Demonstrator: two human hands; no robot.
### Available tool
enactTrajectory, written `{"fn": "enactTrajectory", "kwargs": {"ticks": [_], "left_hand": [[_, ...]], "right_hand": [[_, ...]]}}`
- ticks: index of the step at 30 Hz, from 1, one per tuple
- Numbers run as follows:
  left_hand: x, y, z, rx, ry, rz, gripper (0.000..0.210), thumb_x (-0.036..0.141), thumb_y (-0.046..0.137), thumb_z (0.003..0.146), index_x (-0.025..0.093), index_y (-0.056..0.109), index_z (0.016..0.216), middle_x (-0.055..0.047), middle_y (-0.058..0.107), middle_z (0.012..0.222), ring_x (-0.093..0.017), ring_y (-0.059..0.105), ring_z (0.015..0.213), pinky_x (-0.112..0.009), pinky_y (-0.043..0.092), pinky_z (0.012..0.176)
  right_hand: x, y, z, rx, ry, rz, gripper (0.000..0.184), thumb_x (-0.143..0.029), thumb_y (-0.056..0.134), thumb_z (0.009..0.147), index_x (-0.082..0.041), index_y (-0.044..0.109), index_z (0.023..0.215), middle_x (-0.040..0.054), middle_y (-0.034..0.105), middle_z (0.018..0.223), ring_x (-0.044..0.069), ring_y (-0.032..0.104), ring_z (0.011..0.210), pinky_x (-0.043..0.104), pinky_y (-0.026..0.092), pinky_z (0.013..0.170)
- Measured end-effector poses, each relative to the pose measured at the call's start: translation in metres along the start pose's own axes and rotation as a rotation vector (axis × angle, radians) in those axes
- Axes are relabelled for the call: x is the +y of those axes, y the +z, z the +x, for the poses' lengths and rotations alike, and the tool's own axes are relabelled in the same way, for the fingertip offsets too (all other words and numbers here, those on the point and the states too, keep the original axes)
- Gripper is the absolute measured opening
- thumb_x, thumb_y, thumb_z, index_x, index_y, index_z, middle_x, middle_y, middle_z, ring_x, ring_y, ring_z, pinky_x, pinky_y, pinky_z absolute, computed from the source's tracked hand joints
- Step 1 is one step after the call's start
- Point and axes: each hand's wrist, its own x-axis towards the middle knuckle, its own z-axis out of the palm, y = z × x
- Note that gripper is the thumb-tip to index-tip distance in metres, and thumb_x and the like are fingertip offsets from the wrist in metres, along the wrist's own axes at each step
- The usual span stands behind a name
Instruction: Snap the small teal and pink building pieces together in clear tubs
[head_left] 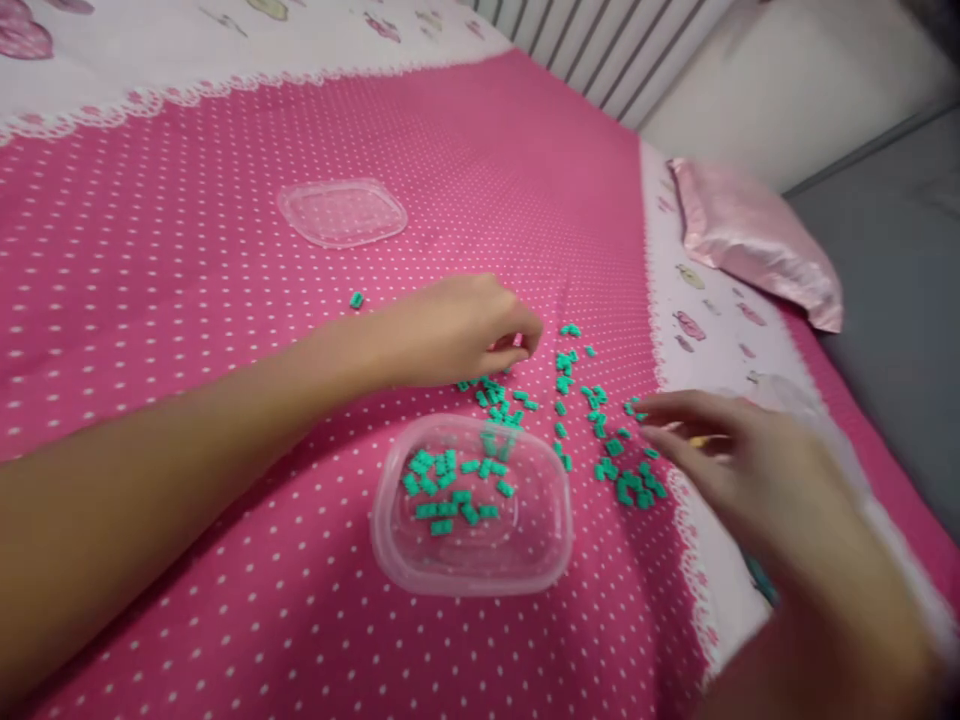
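My left hand (480, 328) hovers over the scattered green toy bricks (495, 395), its fingers curled in toward the thumb. Whatever lies between those fingertips is hidden. On the right, my right hand (735, 470), somewhat blurred, pinches at a small green toy brick (636, 408) beside other loose pieces. A clear plastic container (536, 560) sits between the hands, nearer to me, with several green bricks (450, 490) inside on its bottom. More green bricks (634, 488) lie in a loose cluster below my right fingertips.
The container's clear lid (341, 213) lies flat farther back on the pink dotted bedspread (187, 230). One lone green brick (357, 299) rests beyond my left forearm. A pink pillow (757, 240) is at the right, by a grey panel (892, 260). White slats (577, 40) rise behind.
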Motion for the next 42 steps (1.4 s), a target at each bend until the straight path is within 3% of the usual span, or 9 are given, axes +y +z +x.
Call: {"fn": "enactTrajectory", "kwargs": {"ticks": [3,7,13,18,21,24,32,37,42], "left_hand": [[-0.001,0.001,0.001,-0.051,0.006,0.043,0.017,0.018,0.057,0.092,0.019,0.074,0.089,-0.002,0.072,0.077,-0.015,0.060,0.070,-0.027,0.035,0.067],[-0.001,0.000,0.001,-0.073,-0.025,0.058,0.019,0.021,0.056,0.094,0.020,0.075,0.093,-0.002,0.072,0.078,-0.016,0.062,0.072,-0.028,0.036,0.070],[-0.001,0.000,0.000,-0.067,-0.009,0.064,0.019,0.020,0.057,0.094,0.020,0.075,0.092,-0.002,0.073,0.078,-0.014,0.060,0.067,-0.027,0.036,0.068],[0.001,0.001,-0.001,-0.027,-0.001,0.083,0.019,0.018,0.057,0.093,0.019,0.076,0.092,-0.002,0.073,0.076,-0.014,0.060,0.067,-0.027,0.037,0.066],[0.004,0.001,0.000,-0.023,-0.020,0.082,0.019,0.016,0.058,0.092,0.019,0.076,0.092,-0.002,0.073,0.076,-0.014,0.059,0.067,-0.028,0.037,0.066],[0.005,0.001,0.000,-0.015,-0.034,0.070,0.019,0.015,0.057,0.092,0.018,0.076,0.093,-0.003,0.074,0.080,-0.015,0.061,0.070,-0.029,0.038,0.068],[0.004,0.005,-0.001,0.036,-0.006,0.085,0.020,0.014,0.056,0.092,0.019,0.075,0.090,-0.002,0.074,0.080,-0.015,0.058,0.069,-0.031,0.036,0.066],[0.003,0.005,0.000,0.036,-0.010,0.098,0.021,0.014,0.056,0.092,0.019,0.076,0.091,-0.003,0.074,0.080,-0.016,0.058,0.069,-0.032,0.035,0.066],[0.001,0.006,-0.001,0.055,0.003,0.087,0.021,0.014,0.055,0.092,0.021,0.076,0.090,-0.003,0.075,0.081,-0.016,0.060,0.070,-0.032,0.037,0.066]], "right_hand": [[-0.014,0.034,0.014,-0.201,0.029,0.245,0.016,-0.029,0.069,0.084,-0.024,0.077,0.097,0.0032,0.079,0.086,0.020,0.071,0.076,0.034,0.053,0.072],[-0.026,0.058,0.020,-0.228,0.049,0.221,0.006,-0.019,0.068,0.082,-0.023,0.072,0.083,-0.0001,0.075,0.076,0.019,0.068,0.071,0.033,0.047,0.068],[-0.026,0.039,0.013,-0.171,0.015,0.267,0.008,-0.018,0.069,0.083,-0.023,0.074,0.088,-0.0001,0.077,0.078,0.019,0.070,0.071,0.032,0.050,0.070],[-0.061,0.013,-0.012,-0.069,-0.285,0.251,0.006,-0.025,0.073,0.087,-0.030,0.073,0.090,-0.0067,0.076,0.083,0.014,0.071,0.075,0.026,0.050,0.069],[-0.080,0.019,-0.027,-0.048,-0.433,0.090,0.014,-0.018,0.072,0.087,-0.031,0.072,0.092,-0.0076,0.077,0.088,0.015,0.069,0.078,0.028,0.045,0.067],[-0.087,0.034,-0.033,0.014,-0.513,-0.110,0.015,-0.016,0.073,0.083,-0.030,0.072,0.090,-0.0060,0.075,0.080,0.019,0.064,0.071,0.034,0.035,0.067],[-0.104,0.054,-0.035,0.009,-0.353,-0.207,0.026,-0.008,0.085,0.073,-0.028,0.068,0.072,-0.0083,0.067,0.065,0.019,0.057,0.071,0.037,0.024,0.074],[-0.101,0.064,-0.035,0.122,-0.433,-0.164,0.026,-0.012,0.071,0.086,-0.030,0.069,0.067,-0.0059,0.064,0.060,0.018,0.051,0.067,0.039,0.021,0.073],[-0.100,0.062,-0.038,0.067,-0.409,-0.159,0.024,-0.016,0.062,0.091,-0.030,0.072,0.074,-0.0021,0.070,0.067,0.020,0.049,0.069,0.040,0.021,0.073]]}}
